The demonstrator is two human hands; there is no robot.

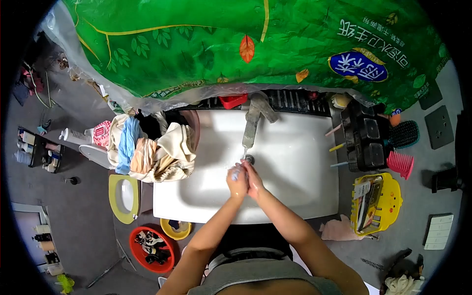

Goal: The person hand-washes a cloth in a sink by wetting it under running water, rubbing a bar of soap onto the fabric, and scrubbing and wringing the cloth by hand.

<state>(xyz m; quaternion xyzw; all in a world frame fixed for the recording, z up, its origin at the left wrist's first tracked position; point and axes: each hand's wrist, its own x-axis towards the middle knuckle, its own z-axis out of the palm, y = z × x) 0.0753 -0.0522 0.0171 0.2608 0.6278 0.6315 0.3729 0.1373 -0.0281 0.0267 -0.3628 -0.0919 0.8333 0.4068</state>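
Note:
My left hand (237, 182) and my right hand (254, 181) are pressed together over the white sink (295, 182), near its drain (250, 159). The fingers of both are curled in against each other. Something small and pale bluish shows at the left fingers, too unclear to name. Above them the grey faucet (250, 128) lets a thin stream of water fall onto the fingertips. Wet skin glistens on both hands. What lies between the palms is hidden.
Clothes (169, 152) are heaped at the sink's left edge. Behind the faucet bulges a big green plastic package (206, 54). A black toothbrush holder (361, 137) and yellow basket (391, 206) are on the right. A red basin (169, 258) stands lower left.

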